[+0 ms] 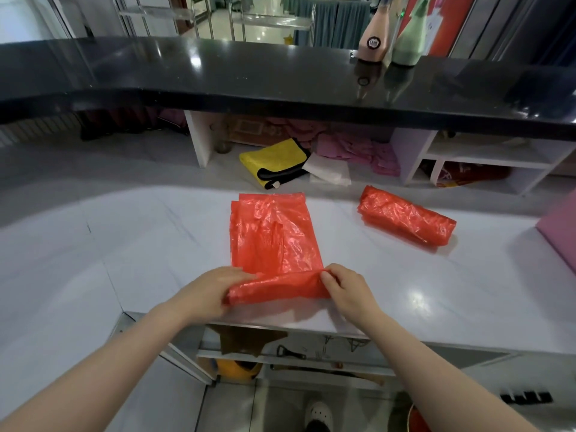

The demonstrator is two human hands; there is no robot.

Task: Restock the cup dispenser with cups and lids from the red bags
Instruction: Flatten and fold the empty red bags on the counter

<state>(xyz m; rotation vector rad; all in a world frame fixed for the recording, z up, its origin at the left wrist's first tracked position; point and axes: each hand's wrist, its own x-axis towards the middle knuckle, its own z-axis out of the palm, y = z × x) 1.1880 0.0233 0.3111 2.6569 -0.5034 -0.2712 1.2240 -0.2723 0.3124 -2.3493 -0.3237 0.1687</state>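
Both hands rolling a flat red bag on the white counter.
Left hand (pixel 209 291) and right hand (pixel 347 289) pinch the flat red bag's (pixel 276 241) rolled near edge; a rolled red bag (pixel 405 219) lies well apart, right.

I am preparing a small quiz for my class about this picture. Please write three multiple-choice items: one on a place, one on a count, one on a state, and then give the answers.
1. Where does the rolled-up red plastic bag lie?
A. far right on the white marble counter
B. on the black upper ledge
C. on the floor

2. How many red plastic bags are on the counter?
A. one
B. two
C. four

3. What state is the flat red plastic bag in?
A. fully rolled
B. near edge rolled up, the rest flat
C. stuffed with cups

Answers:
1 A: it lies to the right, apart from the flat bag.
2 B: one flat, one rolled.
3 B: the left hand and right hand grip the rolled near edge.
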